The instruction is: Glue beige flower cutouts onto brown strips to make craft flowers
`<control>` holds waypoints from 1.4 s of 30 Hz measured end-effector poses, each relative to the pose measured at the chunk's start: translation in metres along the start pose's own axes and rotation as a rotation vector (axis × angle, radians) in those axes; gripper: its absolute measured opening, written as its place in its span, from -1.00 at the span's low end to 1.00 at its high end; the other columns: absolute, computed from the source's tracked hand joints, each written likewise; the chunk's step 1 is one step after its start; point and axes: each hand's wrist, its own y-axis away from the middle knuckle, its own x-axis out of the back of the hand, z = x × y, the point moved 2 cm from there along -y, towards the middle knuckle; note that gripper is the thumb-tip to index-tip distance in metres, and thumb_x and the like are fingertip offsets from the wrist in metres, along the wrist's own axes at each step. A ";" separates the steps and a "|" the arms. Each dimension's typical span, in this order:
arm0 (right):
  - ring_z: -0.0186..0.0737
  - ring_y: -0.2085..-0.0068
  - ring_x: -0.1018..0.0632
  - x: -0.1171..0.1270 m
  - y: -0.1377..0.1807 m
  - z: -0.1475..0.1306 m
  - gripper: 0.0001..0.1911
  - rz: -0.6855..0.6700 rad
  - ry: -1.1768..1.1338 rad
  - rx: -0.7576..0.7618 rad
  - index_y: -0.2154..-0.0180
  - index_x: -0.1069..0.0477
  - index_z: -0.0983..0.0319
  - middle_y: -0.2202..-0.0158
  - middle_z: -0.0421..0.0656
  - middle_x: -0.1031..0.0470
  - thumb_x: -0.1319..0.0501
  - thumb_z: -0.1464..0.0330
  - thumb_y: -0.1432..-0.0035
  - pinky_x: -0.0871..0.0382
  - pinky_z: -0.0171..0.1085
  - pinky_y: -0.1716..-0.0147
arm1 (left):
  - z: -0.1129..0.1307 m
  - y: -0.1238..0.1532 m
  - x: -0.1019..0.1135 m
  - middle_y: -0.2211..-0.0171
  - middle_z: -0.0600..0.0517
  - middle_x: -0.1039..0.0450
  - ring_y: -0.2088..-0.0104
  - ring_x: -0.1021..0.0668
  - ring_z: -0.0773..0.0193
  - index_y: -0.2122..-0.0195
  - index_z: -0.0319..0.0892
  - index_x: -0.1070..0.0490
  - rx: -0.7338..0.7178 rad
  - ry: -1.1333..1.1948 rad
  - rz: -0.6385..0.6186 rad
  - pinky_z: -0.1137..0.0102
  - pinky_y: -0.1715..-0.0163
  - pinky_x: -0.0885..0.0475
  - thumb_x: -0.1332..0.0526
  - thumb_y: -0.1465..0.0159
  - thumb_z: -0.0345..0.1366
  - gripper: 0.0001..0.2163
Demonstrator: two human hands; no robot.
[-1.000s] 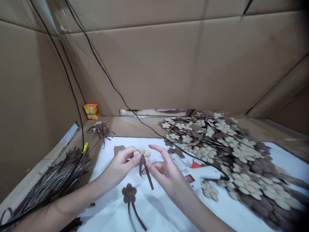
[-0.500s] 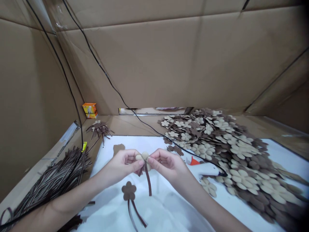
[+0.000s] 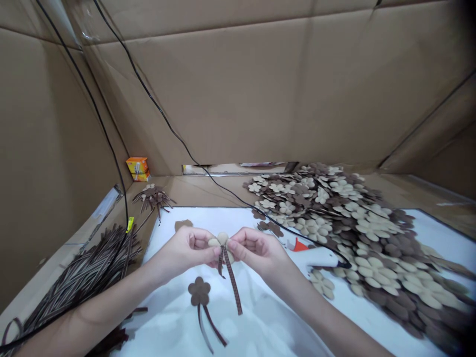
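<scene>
Between my two hands is a beige fabric flower (image 3: 222, 239), its petals partly covered by fingers. A dark brown ribbon (image 3: 233, 287) with light stitching hangs from its middle in one long tail and one shorter tail. My left hand (image 3: 199, 248) pinches the flower's left side with thumb and fingers closed. On the opposite side, my right hand (image 3: 251, 248) is closed in a pinch at the flower and the top of the ribbon. Just below them, a brown flower (image 3: 199, 291) with two ribbon tails lies on the white board (image 3: 167, 317).
Brown and beige flowers (image 3: 334, 198) are heaped at the right. A white glue gun (image 3: 316, 258) with an orange-red part lies beside them, its black cord crossing the back. Cut ribbons (image 3: 82, 277) are piled left. An orange box (image 3: 137, 169) stands against the cardboard wall (image 3: 238, 99).
The ribbon's long tail now hangs lower and slants further right. Its shorter tail has come into clearer view below the flower. Both hands keep their pinch in nearly the same place.
</scene>
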 end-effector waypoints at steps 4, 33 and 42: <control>-0.30 0.43 -0.49 -0.001 0.003 -0.001 -0.75 0.023 0.041 0.005 0.48 -0.35 0.28 0.50 -0.19 -0.47 -0.24 0.21 -0.04 -0.33 -0.31 0.39 | -0.001 0.000 0.000 0.52 -0.02 -0.52 0.45 -0.55 0.30 0.51 -0.29 -0.44 0.004 0.024 -0.002 0.43 0.36 -0.43 -0.35 0.03 -0.20 -0.77; -0.33 0.41 -0.39 -0.012 0.009 0.016 -0.48 0.104 0.011 0.037 0.05 0.04 0.10 0.46 -0.31 -0.34 -0.22 0.21 -0.05 -0.24 -0.32 0.39 | -0.007 -0.003 0.004 0.49 -0.02 -0.52 0.43 -0.54 0.31 0.46 -0.29 -0.49 -0.099 0.143 0.243 0.42 0.32 -0.45 -0.34 0.01 -0.17 -0.75; -0.32 0.41 -0.40 -0.008 0.012 0.011 -0.57 0.192 0.120 0.081 0.08 -0.05 0.10 0.51 -0.34 -0.26 -0.19 0.22 -0.07 -0.21 -0.36 0.44 | -0.007 -0.002 0.003 0.49 -0.01 -0.50 0.42 -0.55 0.32 0.45 -0.29 -0.48 -0.018 0.206 0.262 0.46 0.33 -0.44 -0.34 0.00 -0.16 -0.74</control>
